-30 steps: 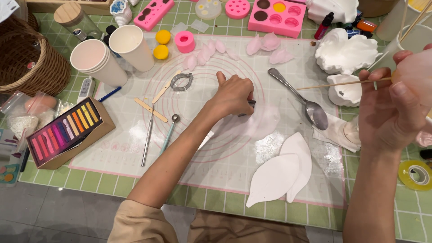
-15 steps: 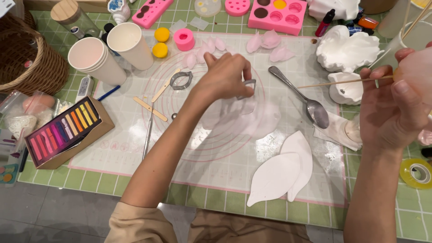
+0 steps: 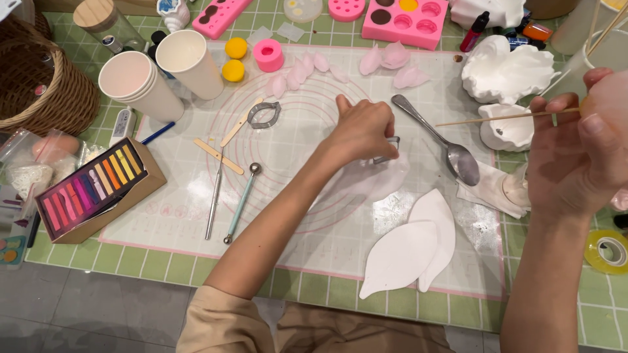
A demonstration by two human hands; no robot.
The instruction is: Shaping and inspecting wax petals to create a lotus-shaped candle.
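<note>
Pressing metal cutter point(image 3: 391, 149) into pale pink clay sheet point(image 3: 376, 178), left hand point(image 3: 363, 131).

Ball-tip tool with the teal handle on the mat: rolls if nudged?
Probably. The ball-tip tool looks like a thin round rod lying flat on the smooth mat, so a sideways push would likely roll it. It seems stiff and light; the small ball ends may catch slightly.

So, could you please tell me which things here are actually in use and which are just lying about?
In use:
left hand pressing a metal cutter into the thin pink sheet
right hand holding a wooden skewer
pink-ringed mat

Lying about:
spoon
paper cups
pastel box
ball tools
white leaf shapes
</note>
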